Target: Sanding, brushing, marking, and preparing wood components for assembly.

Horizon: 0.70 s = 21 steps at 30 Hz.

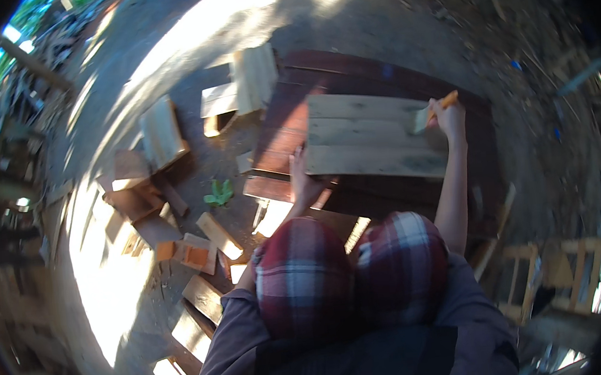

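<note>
Here, room lined the table's (279,143) left edge, boxes (160,134) beyond; my right hand (449,119) clamped a brush (420,120), my left hand's (302,176) grip unclear.

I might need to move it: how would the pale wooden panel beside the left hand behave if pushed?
Probably stiff: the panel looks made of wooden planks. It seems unlikely to roll, with its broad, flat face and straight edges above the reddish boards.
</note>
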Motion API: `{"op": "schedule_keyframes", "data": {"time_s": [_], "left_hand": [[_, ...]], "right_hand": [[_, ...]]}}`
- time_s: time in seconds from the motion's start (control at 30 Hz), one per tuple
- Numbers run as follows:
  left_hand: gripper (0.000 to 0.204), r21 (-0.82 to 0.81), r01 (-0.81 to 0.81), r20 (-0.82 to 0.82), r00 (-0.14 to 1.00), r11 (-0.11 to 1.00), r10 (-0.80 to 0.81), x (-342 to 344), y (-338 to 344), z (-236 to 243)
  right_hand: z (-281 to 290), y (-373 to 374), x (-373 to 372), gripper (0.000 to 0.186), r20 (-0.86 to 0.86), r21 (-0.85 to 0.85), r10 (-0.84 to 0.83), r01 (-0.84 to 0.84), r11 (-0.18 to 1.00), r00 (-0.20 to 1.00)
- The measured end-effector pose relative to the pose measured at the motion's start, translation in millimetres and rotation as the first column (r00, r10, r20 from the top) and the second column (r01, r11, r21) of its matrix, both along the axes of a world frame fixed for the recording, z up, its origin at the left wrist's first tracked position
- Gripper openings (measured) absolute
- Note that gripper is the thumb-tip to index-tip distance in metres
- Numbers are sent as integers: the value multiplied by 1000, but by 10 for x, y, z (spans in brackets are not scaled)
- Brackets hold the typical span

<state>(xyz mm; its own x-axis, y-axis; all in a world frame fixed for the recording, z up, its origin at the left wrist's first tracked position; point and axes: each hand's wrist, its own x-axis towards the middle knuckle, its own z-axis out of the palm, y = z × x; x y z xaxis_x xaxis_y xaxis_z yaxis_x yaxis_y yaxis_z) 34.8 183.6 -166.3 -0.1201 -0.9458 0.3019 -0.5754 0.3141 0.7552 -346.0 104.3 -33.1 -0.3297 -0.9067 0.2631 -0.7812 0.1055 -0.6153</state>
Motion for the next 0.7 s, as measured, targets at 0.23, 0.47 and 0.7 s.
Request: {"op": "schedule_keyframes", "data": {"time_s": [0.23,0.47,0.7], "left_hand": [[94,47,15,-14,1000,999,-15,32,65,54],[89,40,-27,-74,997,999,30,45,94,-7],[73,76,22,-169,986,997,-9,-54,102,215]], "right_hand": [[139,42,1263,23,-114,65,150,-144,988,982],[-213,-48,2558,26,456,-170,692,-709,684,559],[-475,-46,-164,24,630,-92,-41,127,988,775]]}}
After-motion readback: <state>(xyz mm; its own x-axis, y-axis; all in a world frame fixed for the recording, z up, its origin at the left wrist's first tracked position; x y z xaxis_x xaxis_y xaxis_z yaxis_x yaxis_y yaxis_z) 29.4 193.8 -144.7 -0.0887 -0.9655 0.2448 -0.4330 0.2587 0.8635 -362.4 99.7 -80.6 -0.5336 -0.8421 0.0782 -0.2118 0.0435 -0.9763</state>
